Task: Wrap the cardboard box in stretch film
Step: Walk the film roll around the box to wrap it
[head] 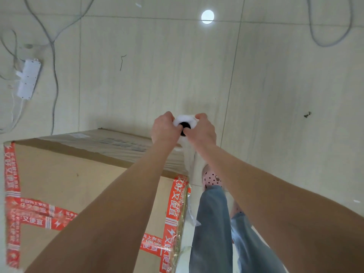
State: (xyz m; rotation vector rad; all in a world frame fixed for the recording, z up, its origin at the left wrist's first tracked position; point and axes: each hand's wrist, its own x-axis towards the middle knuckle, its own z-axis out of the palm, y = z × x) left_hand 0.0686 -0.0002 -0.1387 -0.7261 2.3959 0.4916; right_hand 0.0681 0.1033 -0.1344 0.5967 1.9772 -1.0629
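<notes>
A large cardboard box [65, 178] sealed with red printed tape fills the lower left. Its far side carries a layer of clear stretch film [126, 148]. A white roll of stretch film [186, 121] stands upright past the box's far right corner, its dark core facing me. My left hand [163, 129] grips the top of the roll from the left. My right hand [201, 129] grips it from the right, thumb at the core. Film runs from the roll down along the box's right corner.
Pale floor tiles surround the box. A white power strip [28, 78] with grey cables lies at the far left. Another cable [331, 22] loops at the top right. My legs in jeans and a dotted slipper [211, 178] stand right of the box.
</notes>
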